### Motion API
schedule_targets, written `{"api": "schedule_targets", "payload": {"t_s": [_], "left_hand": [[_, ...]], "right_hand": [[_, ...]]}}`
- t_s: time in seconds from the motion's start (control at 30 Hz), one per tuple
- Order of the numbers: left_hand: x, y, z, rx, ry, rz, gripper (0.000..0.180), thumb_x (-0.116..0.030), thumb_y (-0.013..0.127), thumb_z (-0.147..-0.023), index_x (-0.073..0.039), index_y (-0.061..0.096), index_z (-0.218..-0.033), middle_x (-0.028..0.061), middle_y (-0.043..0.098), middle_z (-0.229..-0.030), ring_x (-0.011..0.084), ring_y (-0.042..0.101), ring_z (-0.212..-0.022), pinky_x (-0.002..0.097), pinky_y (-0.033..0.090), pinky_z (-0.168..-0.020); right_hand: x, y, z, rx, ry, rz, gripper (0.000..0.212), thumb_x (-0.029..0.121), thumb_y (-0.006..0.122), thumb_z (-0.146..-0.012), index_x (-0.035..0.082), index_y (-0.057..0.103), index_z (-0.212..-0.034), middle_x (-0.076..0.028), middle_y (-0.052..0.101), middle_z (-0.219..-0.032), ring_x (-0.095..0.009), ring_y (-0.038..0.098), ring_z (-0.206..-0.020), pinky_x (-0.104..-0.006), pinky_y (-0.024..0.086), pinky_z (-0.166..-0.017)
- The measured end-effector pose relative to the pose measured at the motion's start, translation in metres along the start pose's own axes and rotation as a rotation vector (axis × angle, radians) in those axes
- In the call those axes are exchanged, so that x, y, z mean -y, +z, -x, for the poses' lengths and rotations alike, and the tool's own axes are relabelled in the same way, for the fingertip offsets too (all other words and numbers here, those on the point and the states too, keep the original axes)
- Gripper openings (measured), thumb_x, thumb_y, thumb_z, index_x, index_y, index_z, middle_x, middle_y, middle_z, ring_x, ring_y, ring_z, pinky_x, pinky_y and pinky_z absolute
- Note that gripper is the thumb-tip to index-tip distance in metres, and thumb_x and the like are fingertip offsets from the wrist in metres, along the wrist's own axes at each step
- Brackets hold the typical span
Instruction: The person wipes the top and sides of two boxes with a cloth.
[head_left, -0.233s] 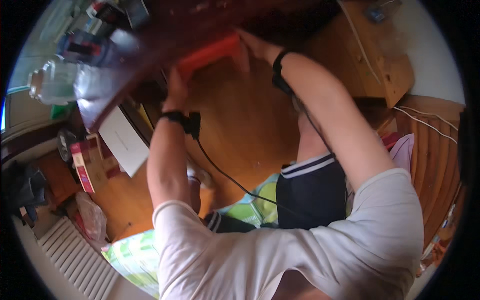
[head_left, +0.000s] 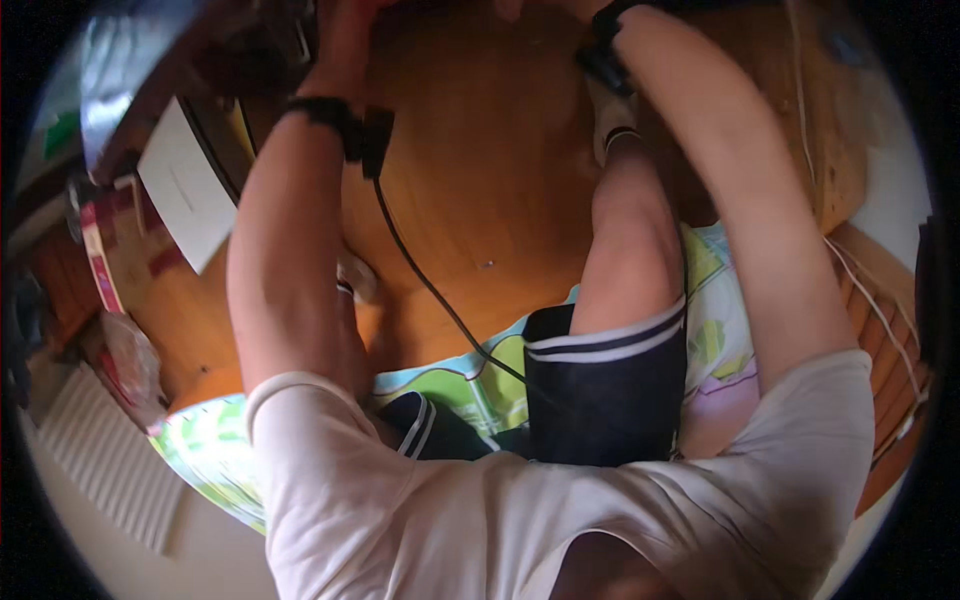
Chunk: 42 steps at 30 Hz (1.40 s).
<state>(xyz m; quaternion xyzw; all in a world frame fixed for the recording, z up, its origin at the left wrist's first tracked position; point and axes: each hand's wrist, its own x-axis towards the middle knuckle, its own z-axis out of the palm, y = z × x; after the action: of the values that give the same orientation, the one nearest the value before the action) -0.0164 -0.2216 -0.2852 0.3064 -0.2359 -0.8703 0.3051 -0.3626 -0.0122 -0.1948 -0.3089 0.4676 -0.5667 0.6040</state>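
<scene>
- The brown wooden floor (head_left: 470,180) spread below and between your two hands.
- A green, white and blue patterned sheet (head_left: 450,390) lay on your side of both hands, under your legs.
- A ridged white panel (head_left: 112,455) stood well apart from your left hand, to its lower left.
- A flat white board (head_left: 188,190) leaned to the lower left of your left hand, nearer than the panel.
- A red and cream carton (head_left: 112,250) sat just beyond that board, farther left from the same hand.
- Your left hand (head_left: 345,42) reached up to the upper edge of the view, blurred; you could not tell whether its fingers were gripping.
- Your right hand (head_left: 572,6) was mostly cut off by that edge, so its grasp could not be told either.
- A red thing (head_left: 384,4) showed as a sliver at the upper edge, just right of your left hand; whether they touched was unclear.
- A black cable (head_left: 430,288) ran from below your left hand, at the wrist, toward your lap.
</scene>
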Motion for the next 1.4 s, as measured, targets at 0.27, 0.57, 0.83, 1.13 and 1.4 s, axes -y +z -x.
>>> {"api": "schedule_targets", "payload": {"t_s": [0.27, 0.57, 0.83, 1.13, 1.4], "left_hand": [[0.175, 0.148, 0.025, -0.243, 0.386, -0.562, 0.086, -0.064, 0.06, -0.089, -0.011, 0.032, -0.15, 0.0114, 0.039, -0.151, 0.0304, 0.046, -0.128, 0.044, 0.037, -0.107], [0.148, 0.153, -0.042, -0.471, 0.894, -0.753, 0.06, -0.033, 0.059, -0.097, -0.006, 0.04, -0.147, 0.0157, 0.046, -0.145, 0.035, 0.051, -0.122, 0.0436, 0.04, -0.102], [0.16, 0.162, -0.065, -0.272, 0.841, -0.754, 0.063, -0.027, 0.062, -0.095, -0.008, 0.036, -0.149, 0.0125, 0.052, -0.133, 0.0315, 0.051, -0.117, 0.04, 0.039, -0.102], [0.164, 0.165, -0.097, -0.221, 0.848, -0.652, 0.063, -0.028, 0.058, -0.098, -0.008, 0.03, -0.151, 0.0143, 0.042, -0.144, 0.034, 0.045, -0.124, 0.0424, 0.035, -0.107], [0.179, 0.114, -0.052, -0.36, 0.789, -0.754, 0.06, -0.033, 0.052, -0.1, 0.0, 0.035, -0.147, 0.0192, 0.044, -0.144, 0.0367, 0.046, -0.125, 0.0429, 0.036, -0.108]], "right_hand": [[-0.068, -0.116, -0.001, 0.051, -0.095, 0.207, 0.088, 0.08, 0.042, -0.086, -0.001, 0.071, -0.105, -0.017, 0.056, -0.051, -0.029, 0.061, -0.061, -0.044, 0.053, -0.073], [-0.065, -0.117, -0.085, -0.339, -0.136, 0.021, 0.059, 0.056, 0.059, -0.093, 0.003, 0.064, -0.119, -0.008, 0.06, -0.07, -0.024, 0.058, -0.064, -0.0409, 0.051, -0.07], [-0.066, -0.127, -0.098, -0.357, -0.077, 0.073, 0.05, 0.048, 0.058, -0.095, 0.005, 0.063, -0.121, -0.009, 0.06, -0.085, -0.024, 0.058, -0.075, -0.0399, 0.05, -0.074], [-0.071, -0.107, -0.105, -0.338, 0.005, 0.073, 0.041, 0.039, 0.057, -0.098, 0.008, 0.062, -0.123, -0.009, 0.06, -0.103, -0.025, 0.058, -0.088, -0.0387, 0.048, -0.079], [-0.09, 0.007, -0.065, -0.339, 0.25, 0.013, 0.033, 0.031, 0.057, -0.1, 0.01, 0.062, -0.124, -0.01, 0.061, -0.119, -0.025, 0.058, -0.099, -0.0376, 0.047, -0.083]]}}
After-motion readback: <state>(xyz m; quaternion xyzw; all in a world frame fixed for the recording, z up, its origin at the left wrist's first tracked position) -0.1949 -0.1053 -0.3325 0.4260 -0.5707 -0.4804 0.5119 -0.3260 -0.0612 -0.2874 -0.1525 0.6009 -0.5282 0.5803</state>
